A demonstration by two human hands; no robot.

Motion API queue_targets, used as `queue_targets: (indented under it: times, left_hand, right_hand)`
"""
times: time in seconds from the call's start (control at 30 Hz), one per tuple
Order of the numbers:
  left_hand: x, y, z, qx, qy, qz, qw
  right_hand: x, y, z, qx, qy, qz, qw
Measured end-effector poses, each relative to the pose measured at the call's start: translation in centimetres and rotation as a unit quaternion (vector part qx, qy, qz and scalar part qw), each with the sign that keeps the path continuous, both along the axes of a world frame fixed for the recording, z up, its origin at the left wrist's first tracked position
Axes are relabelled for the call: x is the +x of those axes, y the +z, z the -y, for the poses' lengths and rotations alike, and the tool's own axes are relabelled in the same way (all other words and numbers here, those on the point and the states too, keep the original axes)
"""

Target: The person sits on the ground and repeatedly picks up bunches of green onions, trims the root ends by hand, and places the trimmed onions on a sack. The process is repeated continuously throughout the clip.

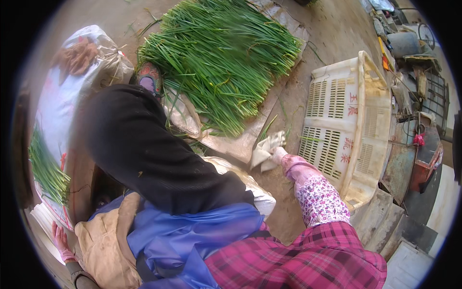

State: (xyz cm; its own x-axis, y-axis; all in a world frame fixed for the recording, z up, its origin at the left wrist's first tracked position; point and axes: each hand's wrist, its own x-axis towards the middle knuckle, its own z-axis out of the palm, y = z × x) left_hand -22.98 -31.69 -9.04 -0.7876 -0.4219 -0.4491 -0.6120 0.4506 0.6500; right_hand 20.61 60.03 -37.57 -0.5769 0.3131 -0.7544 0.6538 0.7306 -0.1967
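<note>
My right hand [278, 154], at the end of a pink floral oversleeve, grips a crumpled off-white piece that looks like a work glove [267, 147]. It is held above the ground between a chive heap and a plastic crate. The large heap of garlic chives [220, 61] lies on a flattened sheet [236, 139], pale cut ends towards the right. My left hand is out of view. At the lower left, another hand [62, 241] has spread fingers and a dark cuff unlike my sleeve; it appears to be a co-worker's.
The slotted cream plastic crate [326, 119] stands on its side at the right and bears red writing. At the left, a stuffed white woven sack [59, 104] carries a brown cloth [77, 56] and a small chive bunch [48, 169]. Scrap metal [404, 144] fills the right edge.
</note>
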Motion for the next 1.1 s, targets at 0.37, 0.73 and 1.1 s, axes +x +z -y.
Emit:
queue_targets:
  times: [0.37, 0.73, 1.1]
  left_hand:
    - [1.5, -1.1, 1.9, 0.011, -0.022, 0.005, 1.0]
    - [3.4, -2.8, 1.6, 0.004, -0.003, -0.044, 0.999]
    - [4.1, -2.5, 0.6, -0.019, -0.003, -0.055, 0.998]
  right_hand:
    - [-9.5, 9.4, 1.9, -0.454, -0.604, -0.182, 0.629]
    - [-20.2, 30.2, 9.6, -0.54, -0.136, -0.26, 0.789]
    - [-22.8, 35.2, 13.8, -0.68, -0.238, -0.167, 0.673]
